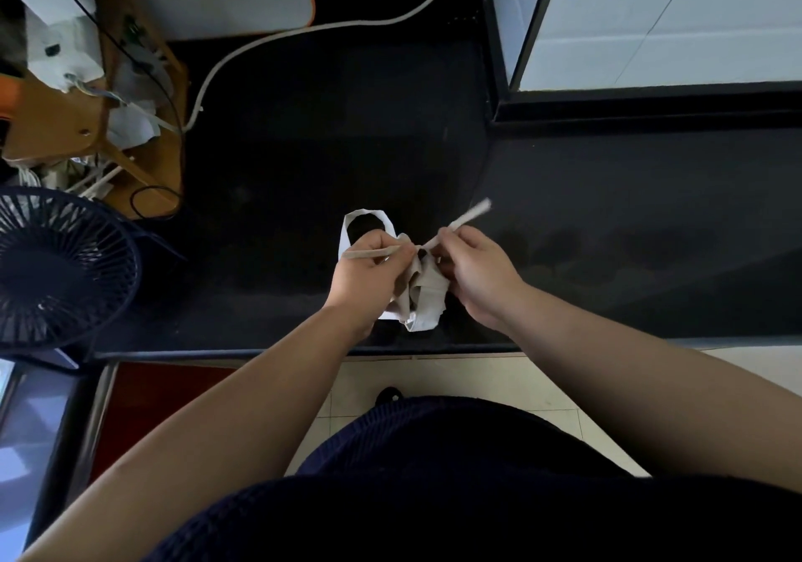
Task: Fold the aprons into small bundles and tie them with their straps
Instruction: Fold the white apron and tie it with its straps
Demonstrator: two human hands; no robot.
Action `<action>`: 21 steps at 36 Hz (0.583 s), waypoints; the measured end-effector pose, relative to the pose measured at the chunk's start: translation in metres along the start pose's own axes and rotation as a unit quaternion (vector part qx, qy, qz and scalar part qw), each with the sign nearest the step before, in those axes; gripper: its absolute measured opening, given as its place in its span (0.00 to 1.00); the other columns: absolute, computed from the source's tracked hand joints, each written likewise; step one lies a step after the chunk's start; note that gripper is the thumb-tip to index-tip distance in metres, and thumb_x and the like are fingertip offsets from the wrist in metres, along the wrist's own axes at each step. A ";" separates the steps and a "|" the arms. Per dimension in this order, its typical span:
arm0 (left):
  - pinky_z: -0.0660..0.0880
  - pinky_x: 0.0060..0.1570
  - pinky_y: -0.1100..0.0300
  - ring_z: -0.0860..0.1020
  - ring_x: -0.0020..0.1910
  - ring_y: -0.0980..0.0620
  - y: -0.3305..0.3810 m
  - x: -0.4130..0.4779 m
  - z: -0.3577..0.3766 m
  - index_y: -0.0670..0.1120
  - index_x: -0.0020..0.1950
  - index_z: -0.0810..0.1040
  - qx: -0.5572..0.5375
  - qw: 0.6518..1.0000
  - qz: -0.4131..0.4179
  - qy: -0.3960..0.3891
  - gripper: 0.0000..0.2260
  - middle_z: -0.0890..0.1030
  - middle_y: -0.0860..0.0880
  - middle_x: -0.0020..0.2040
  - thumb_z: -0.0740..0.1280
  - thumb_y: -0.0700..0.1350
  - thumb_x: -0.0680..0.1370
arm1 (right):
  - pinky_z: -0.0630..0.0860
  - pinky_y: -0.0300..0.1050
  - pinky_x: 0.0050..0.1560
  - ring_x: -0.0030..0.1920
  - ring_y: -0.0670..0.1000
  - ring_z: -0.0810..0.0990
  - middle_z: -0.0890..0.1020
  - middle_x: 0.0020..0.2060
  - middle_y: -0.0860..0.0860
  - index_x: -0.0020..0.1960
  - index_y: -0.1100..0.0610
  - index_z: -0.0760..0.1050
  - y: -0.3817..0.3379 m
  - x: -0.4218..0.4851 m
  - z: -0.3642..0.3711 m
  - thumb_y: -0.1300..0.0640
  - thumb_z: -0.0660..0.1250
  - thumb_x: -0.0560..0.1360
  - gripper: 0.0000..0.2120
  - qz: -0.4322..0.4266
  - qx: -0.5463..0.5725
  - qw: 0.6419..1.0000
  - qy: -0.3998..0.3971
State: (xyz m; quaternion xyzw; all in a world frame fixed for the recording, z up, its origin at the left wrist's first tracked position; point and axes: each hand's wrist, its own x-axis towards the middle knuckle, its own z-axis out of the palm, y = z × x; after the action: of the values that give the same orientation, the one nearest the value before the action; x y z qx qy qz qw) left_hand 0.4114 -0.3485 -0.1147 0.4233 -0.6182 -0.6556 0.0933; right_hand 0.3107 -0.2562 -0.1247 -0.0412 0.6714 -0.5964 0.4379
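Head view, seemingly mid-tying: apron bundle [424, 301] on counter [282, 179] near its front edge, left hand [368, 273] and right hand [475, 273] each pinching one of the straps [471, 213]; next, probably pulling outward to cinch.

Both bare forearms reach forward, hands close together. The left hand [369, 273] pinches the left strap end [369, 252]; the right hand [481, 275] pinches the right strap end [471, 213].
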 end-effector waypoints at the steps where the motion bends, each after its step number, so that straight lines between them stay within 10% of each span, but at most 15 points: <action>1: 0.81 0.39 0.51 0.79 0.38 0.50 0.000 0.000 -0.001 0.45 0.39 0.75 -0.008 1.000 -0.004 -0.006 0.09 0.79 0.53 0.33 0.67 0.45 0.79 | 0.74 0.51 0.51 0.43 0.53 0.75 0.76 0.41 0.55 0.43 0.57 0.74 0.000 0.001 0.000 0.55 0.60 0.81 0.10 -0.001 -0.009 1.000 -0.004; 9: 0.78 0.51 0.52 0.78 0.43 0.49 -0.017 0.001 -0.020 0.46 0.37 0.76 0.045 0.998 -0.034 0.030 0.09 0.80 0.47 0.39 0.69 0.43 0.78 | 0.66 0.45 0.37 0.35 0.48 0.69 0.73 0.35 0.52 0.43 0.58 0.72 0.006 -0.002 -0.012 0.54 0.57 0.82 0.12 -0.053 -0.212 0.975 0.036; 16: 0.77 0.44 0.61 0.81 0.40 0.59 0.001 0.003 -0.014 0.46 0.46 0.80 0.042 0.998 0.023 0.036 0.05 0.84 0.54 0.39 0.66 0.46 0.79 | 0.78 0.60 0.54 0.49 0.59 0.81 0.80 0.42 0.53 0.43 0.53 0.71 -0.007 -0.002 -0.011 0.55 0.57 0.82 0.10 -0.073 -0.191 0.979 -0.025; 21: 0.73 0.38 0.65 0.79 0.37 0.64 0.006 0.002 -0.007 0.45 0.48 0.75 0.052 0.997 0.049 0.016 0.04 0.83 0.57 0.39 0.64 0.44 0.81 | 0.77 0.48 0.44 0.40 0.49 0.80 0.78 0.37 0.49 0.42 0.55 0.71 -0.013 -0.001 -0.013 0.56 0.58 0.82 0.10 -0.205 -0.313 0.925 -0.059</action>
State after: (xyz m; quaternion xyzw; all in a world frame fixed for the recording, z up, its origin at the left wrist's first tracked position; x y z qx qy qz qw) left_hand 0.4126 -0.3566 -0.1098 0.4078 -0.6696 -0.6103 0.1131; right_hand 0.2972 -0.2490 -0.1142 -0.3481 0.7738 -0.4289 0.3100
